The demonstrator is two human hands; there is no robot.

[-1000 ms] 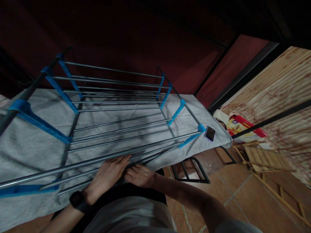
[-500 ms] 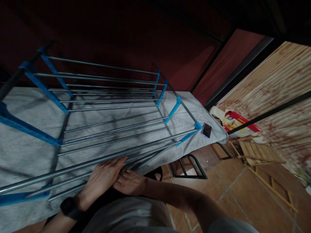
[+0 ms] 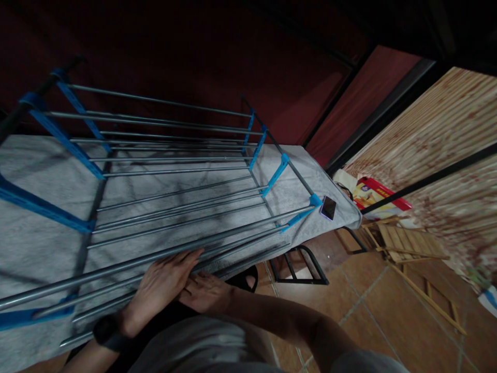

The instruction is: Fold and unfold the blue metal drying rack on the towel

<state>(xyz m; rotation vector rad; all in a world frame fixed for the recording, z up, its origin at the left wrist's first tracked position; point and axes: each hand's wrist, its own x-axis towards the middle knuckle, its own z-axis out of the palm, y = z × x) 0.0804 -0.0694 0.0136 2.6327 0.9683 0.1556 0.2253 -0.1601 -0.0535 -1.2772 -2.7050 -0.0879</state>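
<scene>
My left hand [image 3: 166,282], with a dark watch on the wrist, lies over several loose grey metal tubes [image 3: 104,286]. Its fingers stretch along them, close together; the thumb is hidden. Touching its fingertips, my right hand [image 3: 205,292] has its fingers curled over the tubes, partly out of sight. One separate tube [image 3: 75,338] runs lowest, beside my lap. Just beyond the hands stands a rack frame [image 3: 174,248] of grey tubes joined by blue plastic brackets [image 3: 275,174].
A grey cloth-covered surface [image 3: 298,166] carries the rack and a phone [image 3: 329,207]. To the right are a red and yellow box [image 3: 378,194], a folded wooden chair [image 3: 413,241] and a black metal frame [image 3: 303,267] on the tiled floor. A dark red wall rises behind.
The loose tubes under my hands have spread apart; one now lies separately nearer my lap, its ends visible on both sides. Both hands stay in nearly the same place. The view has shifted slightly.
</scene>
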